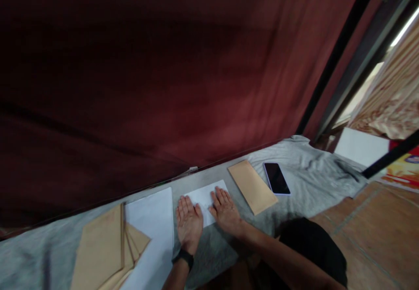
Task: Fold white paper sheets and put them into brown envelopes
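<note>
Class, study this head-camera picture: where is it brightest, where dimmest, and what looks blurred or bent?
Head view: brightest at the light strip upper right; the red curtain sinks into deep shadow leftwards; the envelope stack lower left is smeared; the left hand, right hand and phone look fairly sharp; the black frame bars lean, suggesting wide-lens distortion.

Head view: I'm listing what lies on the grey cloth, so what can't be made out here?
White paper: near part hidden under the left hand and right hand; any writing cannot be told.
Brown envelope stack: cut off by the bottom edge and blurred; count unclear.
Phone: screen dark, nothing readable.
</note>
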Motion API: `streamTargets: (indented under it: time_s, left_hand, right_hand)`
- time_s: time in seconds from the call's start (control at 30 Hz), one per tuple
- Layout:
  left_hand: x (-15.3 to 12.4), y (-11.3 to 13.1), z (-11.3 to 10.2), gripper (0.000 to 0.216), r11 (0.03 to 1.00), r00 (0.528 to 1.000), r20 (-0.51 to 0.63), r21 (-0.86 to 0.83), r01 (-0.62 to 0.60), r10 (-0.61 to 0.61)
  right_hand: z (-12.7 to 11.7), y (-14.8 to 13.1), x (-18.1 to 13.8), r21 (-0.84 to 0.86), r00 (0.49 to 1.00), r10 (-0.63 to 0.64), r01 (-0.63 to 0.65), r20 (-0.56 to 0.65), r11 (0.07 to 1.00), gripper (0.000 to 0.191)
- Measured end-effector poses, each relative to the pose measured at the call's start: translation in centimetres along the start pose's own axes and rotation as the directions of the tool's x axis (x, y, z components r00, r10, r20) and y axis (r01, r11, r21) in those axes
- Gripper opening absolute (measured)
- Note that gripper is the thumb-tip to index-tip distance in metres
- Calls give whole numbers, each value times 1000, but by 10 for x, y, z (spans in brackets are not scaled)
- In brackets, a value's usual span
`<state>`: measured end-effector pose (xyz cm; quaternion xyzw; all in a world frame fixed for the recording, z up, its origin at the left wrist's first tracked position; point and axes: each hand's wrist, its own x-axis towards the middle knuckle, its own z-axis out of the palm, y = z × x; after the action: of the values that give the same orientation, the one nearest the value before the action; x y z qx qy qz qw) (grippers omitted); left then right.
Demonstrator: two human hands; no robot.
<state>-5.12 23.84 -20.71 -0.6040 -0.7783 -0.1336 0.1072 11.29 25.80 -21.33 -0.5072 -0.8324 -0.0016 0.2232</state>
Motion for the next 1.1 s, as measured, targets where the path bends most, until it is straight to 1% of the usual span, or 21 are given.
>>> streamTargets:
  time_s: [0.17, 0.33, 0.4, 0.43, 0.5, 0.57, 0.63, 0.73, 0.83, 0.97, 1.1]
  left_hand:
    - [1, -1, 0, 65, 1000, 999, -31, 13, -18, 18]
    - [2, -2, 0, 66, 999, 999, -26, 7, -43, 43]
    - [2, -1, 1, 66, 999, 998, -42, -2, -42, 42]
    - [2, -1, 1, 66, 999, 998, -46, -6, -43, 42]
    - [1, -1, 1, 67, 999, 998, -46, -10, -46, 46]
    - [0, -1, 0, 66, 998, 997, -42, -6, -67, 67]
    - [0, -1, -1, 65, 996, 995, -50, 4, -87, 87]
    - [-1, -1, -2, 63, 996, 993, -67, 8, -94, 94]
    - [-2, 0, -2, 64, 996, 994, -65, 6, -87, 87]
    - [-2, 3, -3, 65, 998, 997, -52, -22, -52, 51]
    - [-4, 0, -5, 66, 998, 998, -54, -46, -45, 42]
  right_hand:
    - [-1, 11, 1, -46, 992, 129, -129, -11, 991, 65]
    - [-7, 14, 6, -54, 983, 178, -180, -32, 982, 66]
    - [-10, 10, 10, -35, 989, 143, -145, -48, 989, 65]
    - [-11, 8, 12, -19, 994, 101, -102, -50, 995, 63]
    - [-12, 2, 14, 27, 999, -16, 17, -43, 999, 60]
    - [-10, -3, 15, 72, 993, -118, 120, -31, 990, 56]
    - [-8, -5, 15, 95, 988, -151, 153, -23, 984, 52]
    - [-6, 1, 14, 74, 997, -74, 75, -17, 994, 50]
    - [-5, 10, 14, 28, 1000, 12, -12, -12, 1000, 55]
    - [-4, 16, 16, -7, 998, 67, -67, -2, 998, 62]
    - [-4, 17, 18, -12, 991, 136, -136, 1, 991, 60]
